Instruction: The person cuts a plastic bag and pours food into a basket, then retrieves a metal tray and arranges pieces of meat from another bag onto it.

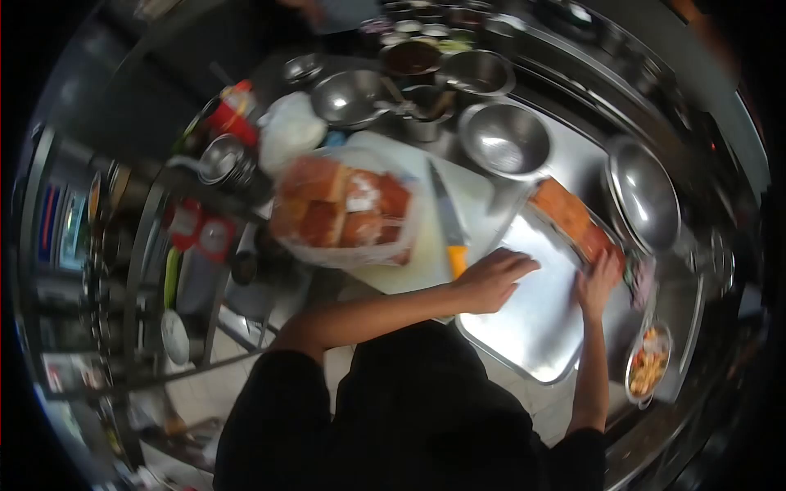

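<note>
The left hand lies on the left rim of the flat rectangular steel tray, fingers slightly apart and empty (the yellow-handled knife lies just beyond that rim). The right hand rests on the near end of the long orange-brown bread slab along the tray's right edge, fingers together; whether they grip it is unclear.

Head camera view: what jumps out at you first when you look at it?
First, the big clear bag of golden bread rolls on the white cutting board, left of middle. Next, the shiny metal tray in front of the person, with the left hand resting on its left edge and the right hand touching a row of orange-brown slices along its right edge. A yellow-handled knife lies between bag and tray.
</note>
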The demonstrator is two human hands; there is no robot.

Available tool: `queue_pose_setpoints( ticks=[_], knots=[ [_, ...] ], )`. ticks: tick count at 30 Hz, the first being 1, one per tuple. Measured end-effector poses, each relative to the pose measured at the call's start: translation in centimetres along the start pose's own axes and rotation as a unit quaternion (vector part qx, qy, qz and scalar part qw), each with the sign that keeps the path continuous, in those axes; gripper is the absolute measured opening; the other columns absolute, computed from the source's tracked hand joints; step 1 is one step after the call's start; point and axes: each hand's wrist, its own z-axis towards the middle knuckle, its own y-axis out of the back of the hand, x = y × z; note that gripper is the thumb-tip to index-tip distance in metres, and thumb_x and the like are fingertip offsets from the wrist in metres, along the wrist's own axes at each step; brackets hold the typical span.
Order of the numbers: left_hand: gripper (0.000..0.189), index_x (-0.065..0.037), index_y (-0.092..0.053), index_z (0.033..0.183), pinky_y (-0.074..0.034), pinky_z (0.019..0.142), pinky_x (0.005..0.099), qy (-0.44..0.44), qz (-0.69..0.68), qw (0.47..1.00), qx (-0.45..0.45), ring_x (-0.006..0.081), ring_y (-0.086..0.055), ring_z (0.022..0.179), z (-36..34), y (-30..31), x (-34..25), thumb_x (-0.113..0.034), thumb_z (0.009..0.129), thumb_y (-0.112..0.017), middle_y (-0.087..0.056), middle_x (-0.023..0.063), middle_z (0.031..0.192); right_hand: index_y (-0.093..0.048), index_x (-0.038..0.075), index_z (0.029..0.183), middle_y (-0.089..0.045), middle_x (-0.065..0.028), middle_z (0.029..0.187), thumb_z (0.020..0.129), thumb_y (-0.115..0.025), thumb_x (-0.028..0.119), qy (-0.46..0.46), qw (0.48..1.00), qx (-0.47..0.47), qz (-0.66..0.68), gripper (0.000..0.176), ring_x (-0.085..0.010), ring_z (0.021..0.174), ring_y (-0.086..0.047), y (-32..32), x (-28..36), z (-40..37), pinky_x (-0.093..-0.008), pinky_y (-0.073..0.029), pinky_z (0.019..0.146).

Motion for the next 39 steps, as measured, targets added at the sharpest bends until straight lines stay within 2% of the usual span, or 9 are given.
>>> queue_pose_setpoints(
  ticks=[5, 7, 11, 14, 23, 28, 31, 33, 39],
  knots=[
    [0.037, -0.002, -0.057, 0.116, -0.046, 0.093, 0.0382, 0.150, 0.090, 0.982, -0.073, 0.0325, -0.059, 0.104, -11.4, 18.1, 5.2, 0.004, 0.079, -0.058, -0.062, 0.0126, 0.107, -0.032, 0.008, 0.144, -0.034, -0.0193, 0.146, 0.077, -0.068, 0.033, 0.026, 0.984, 0.168, -0.045, 0.080, -0.0371, 0.136, -0.029, 3.1, 0.9, 4.0, -0.0503, -0.016, 0.114],
    [0.041, -0.001, -0.055, 0.119, -0.044, 0.096, 0.0379, 0.258, 0.134, 0.957, -0.012, 0.0319, -0.054, 0.113, -14.7, 23.8, 9.1, 0.005, 0.079, -0.058, -0.058, 0.0110, 0.117, -0.054, 0.003, 0.123, -0.057, -0.0157, 0.122, 0.078, -0.066, 0.009, 0.034, 0.979, 0.056, 0.192, 0.047, -0.0311, 0.119, -0.051, 7.2, 11.0, 7.9, -0.0438, -0.036, 0.104],
    [0.050, -0.002, -0.053, 0.122, -0.040, 0.100, 0.0384, 0.154, 0.243, 0.957, -0.038, 0.0319, -0.048, 0.121, -16.2, 27.4, 16.0, 0.005, 0.074, -0.060, -0.049, 0.0125, 0.130, -0.061, -0.001, 0.105, -0.061, -0.0175, 0.113, 0.068, -0.060, -0.014, 0.166, 0.861, 0.132, 0.463, 0.039, -0.0329, 0.108, -0.059, 15.2, 36.0, 10.1, -0.0362, -0.046, 0.092],
    [0.065, -0.005, -0.053, 0.122, -0.038, 0.098, 0.0435, 0.096, 0.297, 0.945, 0.099, 0.0333, -0.046, 0.120, -12.9, 29.2, 18.2, -0.005, 0.060, -0.071, -0.046, 0.0151, 0.128, -0.059, 0.006, 0.085, -0.058, -0.0150, 0.096, 0.076, -0.066, 0.016, 0.373, 0.858, 0.112, 0.334, 0.016, -0.0349, 0.088, -0.058, 11.6, 44.3, 12.4, -0.0396, -0.049, 0.073],
    [0.074, -0.019, -0.053, 0.128, -0.044, 0.091, 0.0440, 0.161, 0.279, 0.910, 0.260, 0.0303, -0.050, 0.118, -8.4, 32.4, 17.5, -0.029, 0.059, -0.077, -0.051, 0.0136, 0.123, -0.053, 0.010, 0.124, -0.050, -0.0152, 0.122, 0.063, -0.072, 0.015, 0.365, 0.891, 0.219, 0.160, 0.065, -0.0347, 0.114, -0.050, 7.8, 45.3, 14.8, -0.0424, -0.045, 0.096],
    [0.067, -0.015, -0.051, 0.132, -0.045, 0.091, 0.0409, 0.317, -0.078, 0.890, 0.318, 0.0269, -0.048, 0.121, -5.9, 32.3, 24.6, -0.031, 0.070, -0.071, -0.053, 0.0118, 0.131, -0.055, 0.013, 0.120, -0.047, -0.0105, 0.120, 0.062, -0.075, 0.023, 0.375, 0.882, 0.221, 0.183, 0.062, -0.0279, 0.114, -0.050, 8.8, 45.7, 14.9, -0.0399, -0.055, 0.075],
    [0.051, -0.015, -0.056, 0.128, -0.045, 0.091, 0.0381, 0.276, -0.285, 0.871, 0.291, 0.0210, -0.047, 0.119, -5.9, 29.6, 31.8, -0.028, 0.080, -0.068, -0.053, 0.0050, 0.130, -0.057, 0.013, 0.118, -0.047, -0.0135, 0.118, 0.068, -0.070, 0.031, 0.384, 0.904, 0.138, 0.129, 0.055, -0.0301, 0.114, -0.049, 6.1, 45.3, 14.4, -0.0371, -0.049, 0.089],
    [0.046, -0.017, -0.059, 0.124, -0.047, 0.089, 0.0374, 0.390, -0.401, 0.791, 0.247, 0.0192, -0.054, 0.110, -6.0, 31.2, 26.1, -0.032, 0.082, -0.068, -0.056, 0.0030, 0.123, -0.060, 0.006, 0.113, -0.055, -0.0171, 0.114, 0.070, -0.065, 0.030, 0.370, 0.879, 0.279, 0.114, 0.049, -0.0332, 0.111, -0.046, 4.8, 45.7, 15.4, -0.0390, -0.040, 0.097],
    [0.071, -0.012, -0.044, 0.136, -0.045, 0.088, 0.0354, 0.276, 0.066, 0.832, 0.477, 0.0229, -0.057, 0.107, -2.2, 31.8, 22.7, -0.038, 0.076, -0.070, -0.055, 0.0120, 0.124, -0.056, 0.004, 0.116, -0.040, -0.0183, 0.131, 0.065, -0.072, 0.027, 0.291, 0.917, 0.267, 0.053, 0.058, -0.0324, 0.120, -0.042, 7.2, 47.4, 15.0, -0.0391, -0.046, 0.094]
  ],
)
